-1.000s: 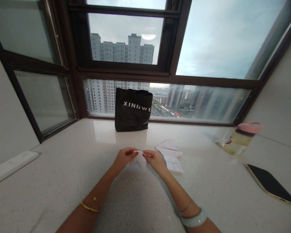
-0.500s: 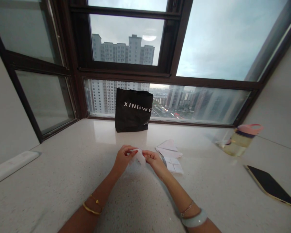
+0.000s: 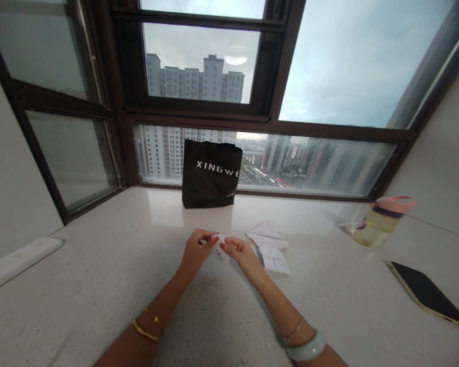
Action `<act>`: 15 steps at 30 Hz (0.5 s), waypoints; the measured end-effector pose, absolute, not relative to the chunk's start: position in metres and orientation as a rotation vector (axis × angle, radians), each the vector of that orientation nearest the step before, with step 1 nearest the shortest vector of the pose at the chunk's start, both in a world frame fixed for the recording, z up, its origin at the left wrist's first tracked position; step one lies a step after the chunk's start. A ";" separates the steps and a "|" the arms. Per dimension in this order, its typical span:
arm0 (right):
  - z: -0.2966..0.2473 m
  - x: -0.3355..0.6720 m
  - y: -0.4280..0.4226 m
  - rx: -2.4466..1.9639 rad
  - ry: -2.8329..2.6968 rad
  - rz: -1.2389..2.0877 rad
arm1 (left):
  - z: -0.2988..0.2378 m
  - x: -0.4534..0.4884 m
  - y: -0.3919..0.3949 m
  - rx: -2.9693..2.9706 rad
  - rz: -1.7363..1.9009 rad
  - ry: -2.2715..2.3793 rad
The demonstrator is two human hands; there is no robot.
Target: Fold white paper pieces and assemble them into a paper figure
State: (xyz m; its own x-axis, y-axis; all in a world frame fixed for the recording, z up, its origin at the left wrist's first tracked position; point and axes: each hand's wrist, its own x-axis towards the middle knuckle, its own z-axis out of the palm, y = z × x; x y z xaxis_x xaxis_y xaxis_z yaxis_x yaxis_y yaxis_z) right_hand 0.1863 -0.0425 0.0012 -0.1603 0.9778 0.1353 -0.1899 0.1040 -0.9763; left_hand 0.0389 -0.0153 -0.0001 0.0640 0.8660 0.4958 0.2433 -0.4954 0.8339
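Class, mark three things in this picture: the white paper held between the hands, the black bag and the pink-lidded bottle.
White paper (image 3: 221, 238): head view, on its upper part.
Black bag (image 3: 210, 187): head view, front, below the lettering.
Pink-lidded bottle (image 3: 375, 227): head view, on its body.

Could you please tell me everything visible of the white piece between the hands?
The white piece looks like thin, folded paper. The left hand and right hand pinch it from either side, in front of the black bag. They hide much of it; its full shape, and whether it touches the countertop, cannot be told.
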 end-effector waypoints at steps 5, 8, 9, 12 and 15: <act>0.003 0.187 -0.044 -0.914 -1.227 1.300 | -0.005 0.040 -0.013 1.571 1.360 1.064; 0.003 0.189 -0.044 -0.889 -1.245 1.297 | -0.005 0.043 -0.018 1.409 1.082 0.786; 0.002 0.189 -0.043 -0.888 -1.254 1.289 | -0.005 0.044 -0.021 1.372 1.018 0.706; -0.003 0.187 -0.041 -0.914 -1.333 1.240 | -0.005 0.048 -0.027 1.313 0.998 0.643; -0.008 0.187 -0.039 -1.090 -1.573 0.952 | -0.007 0.050 -0.029 1.301 1.034 0.707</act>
